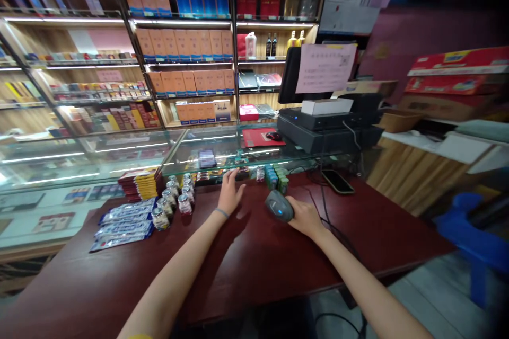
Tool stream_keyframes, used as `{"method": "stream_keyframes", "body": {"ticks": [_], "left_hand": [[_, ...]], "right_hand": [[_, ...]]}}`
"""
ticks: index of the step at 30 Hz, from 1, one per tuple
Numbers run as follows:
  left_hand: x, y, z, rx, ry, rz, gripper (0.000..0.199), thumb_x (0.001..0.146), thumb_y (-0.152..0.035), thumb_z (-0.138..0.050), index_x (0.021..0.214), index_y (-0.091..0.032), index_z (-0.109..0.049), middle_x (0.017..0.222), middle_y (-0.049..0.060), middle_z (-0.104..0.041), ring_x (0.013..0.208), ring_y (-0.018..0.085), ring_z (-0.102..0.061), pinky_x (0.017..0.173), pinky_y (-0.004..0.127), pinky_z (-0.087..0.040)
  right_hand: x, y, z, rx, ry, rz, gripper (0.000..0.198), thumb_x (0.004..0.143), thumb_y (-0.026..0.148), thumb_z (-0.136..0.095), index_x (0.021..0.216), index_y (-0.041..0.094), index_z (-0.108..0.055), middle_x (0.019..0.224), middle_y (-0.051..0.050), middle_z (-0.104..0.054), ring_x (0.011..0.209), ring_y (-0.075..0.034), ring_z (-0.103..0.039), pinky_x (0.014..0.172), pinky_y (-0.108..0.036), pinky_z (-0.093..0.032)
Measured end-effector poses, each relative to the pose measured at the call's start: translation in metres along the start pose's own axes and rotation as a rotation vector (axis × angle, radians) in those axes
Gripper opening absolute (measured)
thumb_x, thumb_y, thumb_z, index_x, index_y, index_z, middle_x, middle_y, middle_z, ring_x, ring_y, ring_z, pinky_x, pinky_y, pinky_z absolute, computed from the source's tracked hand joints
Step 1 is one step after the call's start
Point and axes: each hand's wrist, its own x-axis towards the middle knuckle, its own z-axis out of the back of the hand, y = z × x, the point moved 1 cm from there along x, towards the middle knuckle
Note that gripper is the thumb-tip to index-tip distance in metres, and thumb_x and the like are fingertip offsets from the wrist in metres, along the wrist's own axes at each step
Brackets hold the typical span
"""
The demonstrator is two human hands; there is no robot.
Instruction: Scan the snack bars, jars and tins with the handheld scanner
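Note:
My right hand (305, 216) is wrapped round a dark grey barcode scanner (279, 205) with a lit blue light, held over the table. Fingers apart and with nothing in it, my left hand (230, 193) reaches over the table near the glass counter's edge. To its left stand rows of small lidded jars (185, 203). Beyond the scanner is a group of small green and blue packs (276, 177), with one more small jar (260, 174) beside them. Blue-and-white sachets (123, 225) lie fanned out at the left, in front of a stack of yellow and red packets (141, 184).
A phone (338, 181) lies at the right, with cables close by. Behind the dark red table (246, 270) runs a glass display counter (199, 143), bearing a mouse (273, 136) and a till with a monitor (290, 75). A blue stool (473, 228) stands at the right.

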Motion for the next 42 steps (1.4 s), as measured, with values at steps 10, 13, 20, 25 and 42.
{"method": "stream_keyframes", "body": {"ticks": [10,13,20,25,42], "left_hand": [[0.025,0.016,-0.106,-0.138,0.074,0.148,0.064,0.082,-0.018,-0.062,0.142,-0.025,-0.041,0.131,0.012,-0.037,0.130,0.027,-0.043,0.112,0.050,-0.034],[0.028,0.022,-0.123,-0.098,0.175,0.143,0.071,0.079,-0.015,-0.064,0.144,-0.026,-0.039,0.138,0.013,-0.033,0.132,0.029,-0.042,0.112,0.049,-0.035],[0.029,0.023,-0.136,-0.086,0.163,0.139,0.063,0.077,-0.008,-0.063,0.135,-0.022,-0.044,0.129,0.013,-0.046,0.125,0.026,-0.049,0.109,0.046,-0.039],[0.021,0.021,-0.126,-0.122,0.105,0.117,0.049,0.079,-0.009,-0.061,0.125,-0.019,-0.048,0.122,0.012,-0.051,0.118,0.024,-0.052,0.105,0.045,-0.041],[-0.061,0.034,0.072,-0.677,0.094,0.562,0.068,0.084,-0.035,-0.067,0.145,-0.031,-0.039,0.136,0.011,-0.048,0.092,0.014,-0.062,0.080,0.030,-0.054]], "right_hand": [[-0.019,-0.047,0.010,-0.039,-0.022,-0.094,0.031,0.074,0.023,-0.055,0.105,0.022,-0.054,0.082,-0.002,-0.073,0.071,-0.020,-0.069,0.059,-0.026,-0.036],[-0.018,-0.049,0.008,-0.031,-0.051,-0.097,0.029,0.074,0.022,-0.055,0.103,0.021,-0.055,0.080,-0.002,-0.073,0.071,-0.019,-0.069,0.058,-0.025,-0.035],[-0.013,-0.046,0.007,-0.013,-0.062,-0.098,0.028,0.074,0.021,-0.053,0.102,0.021,-0.055,0.081,-0.002,-0.073,0.071,-0.019,-0.069,0.058,-0.025,-0.035],[-0.008,-0.038,0.009,0.006,-0.073,-0.073,0.027,0.074,0.020,-0.052,0.101,0.021,-0.054,0.078,-0.002,-0.072,0.071,-0.020,-0.069,0.058,-0.025,-0.035],[0.035,0.060,-0.031,0.104,-0.173,0.083,0.032,0.076,0.027,-0.055,0.107,0.018,-0.056,0.076,-0.003,-0.073,0.070,-0.020,-0.070,0.058,-0.025,-0.039]]}}
